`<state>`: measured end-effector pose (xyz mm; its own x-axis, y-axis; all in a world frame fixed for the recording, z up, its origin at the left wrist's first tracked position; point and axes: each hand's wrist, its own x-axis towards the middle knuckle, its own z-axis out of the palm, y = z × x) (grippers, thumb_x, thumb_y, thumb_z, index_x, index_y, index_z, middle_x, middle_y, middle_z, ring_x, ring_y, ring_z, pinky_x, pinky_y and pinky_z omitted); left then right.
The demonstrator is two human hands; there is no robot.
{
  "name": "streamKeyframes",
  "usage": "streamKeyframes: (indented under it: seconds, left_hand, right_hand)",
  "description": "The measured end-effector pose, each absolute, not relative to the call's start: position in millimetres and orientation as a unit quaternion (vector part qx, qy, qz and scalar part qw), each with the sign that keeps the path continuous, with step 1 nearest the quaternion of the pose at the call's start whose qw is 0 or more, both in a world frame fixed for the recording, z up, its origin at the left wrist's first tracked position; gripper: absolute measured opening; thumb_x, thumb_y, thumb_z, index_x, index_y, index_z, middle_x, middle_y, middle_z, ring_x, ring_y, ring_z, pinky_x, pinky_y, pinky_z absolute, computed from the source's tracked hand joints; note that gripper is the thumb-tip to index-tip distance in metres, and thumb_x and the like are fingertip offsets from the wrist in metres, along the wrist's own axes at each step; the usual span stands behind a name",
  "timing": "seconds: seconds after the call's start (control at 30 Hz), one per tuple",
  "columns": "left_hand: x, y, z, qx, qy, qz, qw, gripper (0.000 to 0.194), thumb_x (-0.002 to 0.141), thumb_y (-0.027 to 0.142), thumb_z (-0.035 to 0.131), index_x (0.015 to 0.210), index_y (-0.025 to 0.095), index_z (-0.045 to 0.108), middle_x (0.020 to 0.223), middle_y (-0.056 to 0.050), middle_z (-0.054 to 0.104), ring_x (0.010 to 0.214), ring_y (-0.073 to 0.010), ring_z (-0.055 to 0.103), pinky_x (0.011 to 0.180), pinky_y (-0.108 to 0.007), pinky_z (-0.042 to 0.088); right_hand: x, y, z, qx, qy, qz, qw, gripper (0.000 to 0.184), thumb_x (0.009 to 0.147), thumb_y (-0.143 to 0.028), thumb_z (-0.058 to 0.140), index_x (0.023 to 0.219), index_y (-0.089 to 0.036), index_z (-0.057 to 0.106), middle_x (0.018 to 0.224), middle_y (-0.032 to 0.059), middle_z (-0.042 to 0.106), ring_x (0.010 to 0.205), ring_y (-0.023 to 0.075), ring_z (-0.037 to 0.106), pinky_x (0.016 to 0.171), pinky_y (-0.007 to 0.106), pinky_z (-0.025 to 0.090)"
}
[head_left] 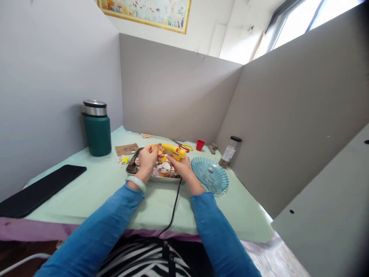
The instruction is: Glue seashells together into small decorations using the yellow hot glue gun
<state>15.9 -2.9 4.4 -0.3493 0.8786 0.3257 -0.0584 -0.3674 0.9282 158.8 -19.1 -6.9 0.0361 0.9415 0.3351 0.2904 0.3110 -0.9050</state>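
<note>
My right hand (182,166) is closed around the handle of a yellow hot glue gun (173,151), whose nozzle points left. Its black cord (175,207) runs down over the table's front edge. My left hand (148,159), with a pale bangle at the wrist, pinches an orange piece that looks like a shell (156,149) close to the nozzle. Whether nozzle and piece touch, I cannot tell. Below both hands is a metal tray (155,179) holding white, orange and brown shell-like pieces, partly hidden by my hands.
Right of the tray lies a blue scalloped plate (209,175) with a small item on it. Behind are scissors (186,147), a red cup (200,145) and a leaning jar (230,151). At left stand a green bottle (98,134), brown card (126,149) and black mat (43,190). Grey partitions (181,88) enclose the table.
</note>
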Motion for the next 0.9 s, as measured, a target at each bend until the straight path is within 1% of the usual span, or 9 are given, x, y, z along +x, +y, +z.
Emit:
streamKeyframes:
  seconds: [0.23, 0.37, 0.53, 0.73, 0.9]
  left_hand:
    - [15.8, -1.9, 2.6, 0.469, 0.413, 0.696, 0.354, 0.026, 0.071, 0.035, 0.060, 0.082, 0.013, 0.069, 0.075, -0.006, 0.072, 0.055, -0.0172, 0.067, 0.047, -0.024, 0.052]
    - [16.1, -3.2, 3.3, 0.470, 0.409, 0.697, 0.354, 0.027, 0.071, 0.035, 0.060, 0.083, 0.013, 0.070, 0.070, -0.004, 0.070, 0.054, -0.0169, 0.066, 0.047, -0.024, 0.052]
    - [15.6, -1.1, 1.2, 0.469, 0.408, 0.701, 0.350, 0.027, 0.072, 0.034, 0.059, 0.085, 0.013, 0.070, 0.066, -0.003, 0.068, 0.053, -0.0180, 0.067, 0.047, -0.025, 0.052]
    - [14.4, -0.6, -0.7, 0.479, 0.422, 0.697, 0.329, 0.025, 0.075, 0.034, 0.057, 0.082, 0.014, 0.071, 0.060, -0.001, 0.066, 0.054, -0.0189, 0.067, 0.048, -0.025, 0.052]
    - [14.4, -3.4, 1.6, 0.472, 0.436, 0.698, 0.317, 0.024, 0.076, 0.034, 0.058, 0.083, 0.015, 0.071, 0.062, 0.000, 0.066, 0.056, -0.0193, 0.068, 0.047, -0.024, 0.051]
  right_hand:
    - [157.2, -22.7, -3.4, -0.509, -0.603, 0.323, 0.522, 0.033, 0.073, -0.047, 0.070, 0.073, -0.014, 0.068, 0.053, -0.0013, 0.059, 0.041, 0.0084, 0.047, 0.039, 0.019, 0.036]
    - [157.3, -22.3, -3.1, -0.507, -0.597, 0.316, 0.535, 0.031, 0.073, -0.046, 0.070, 0.074, -0.015, 0.068, 0.053, -0.0014, 0.059, 0.042, 0.0089, 0.048, 0.040, 0.020, 0.037]
    - [157.0, -23.4, -1.1, -0.505, -0.593, 0.317, 0.540, 0.027, 0.074, -0.042, 0.070, 0.075, -0.015, 0.067, 0.054, -0.0006, 0.060, 0.045, 0.0115, 0.053, 0.043, 0.021, 0.040]
    - [157.5, -21.6, -3.0, -0.505, -0.595, 0.292, 0.553, 0.029, 0.074, -0.044, 0.069, 0.069, -0.016, 0.066, 0.054, -0.0001, 0.060, 0.050, 0.0127, 0.056, 0.048, 0.022, 0.042]
    - [157.3, -22.5, -1.4, -0.512, -0.591, 0.296, 0.548, 0.027, 0.074, -0.042, 0.070, 0.068, -0.017, 0.065, 0.053, 0.0000, 0.060, 0.050, 0.0141, 0.057, 0.048, 0.023, 0.043]
